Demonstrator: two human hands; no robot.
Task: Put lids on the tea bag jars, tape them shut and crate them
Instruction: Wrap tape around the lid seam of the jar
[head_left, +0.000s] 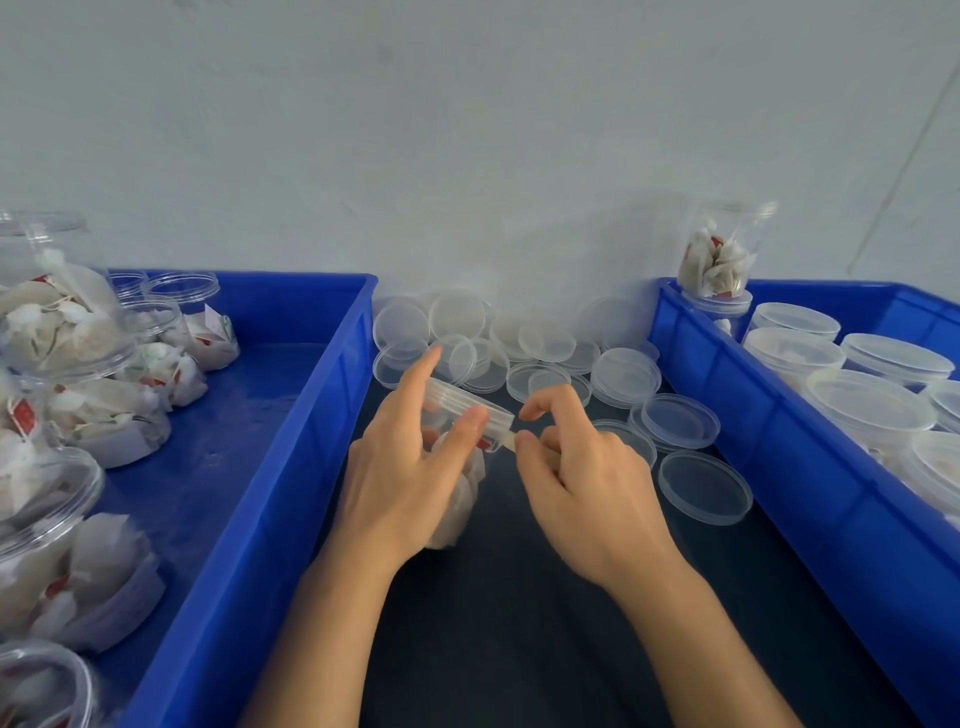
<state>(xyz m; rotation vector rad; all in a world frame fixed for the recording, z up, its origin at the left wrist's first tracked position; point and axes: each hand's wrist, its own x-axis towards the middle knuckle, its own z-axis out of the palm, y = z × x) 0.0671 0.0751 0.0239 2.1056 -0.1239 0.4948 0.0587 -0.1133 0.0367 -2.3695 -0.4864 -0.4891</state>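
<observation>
Taping step: my left hand (410, 467) grips the lidded clear plastic tea-bag jar (457, 441); my right hand (576, 467) pinches the pale tape strip (508, 442). Next, press it across the seam.

Nothing legible anywhere here. The small red-and-white paper tags (22, 415) on the tea bags inside the clear plastic jars, over in the blue plastic crate (270, 467) at the left edge of the bench, carry some print, but it's far too small and blurred to read. Same story for the red tags in the clear tilted jar (719, 260) perched on the corner of the blue plastic crate (727, 415) at the right edge. The clear round plastic lids (704, 486) show no markings that can be made out.
</observation>
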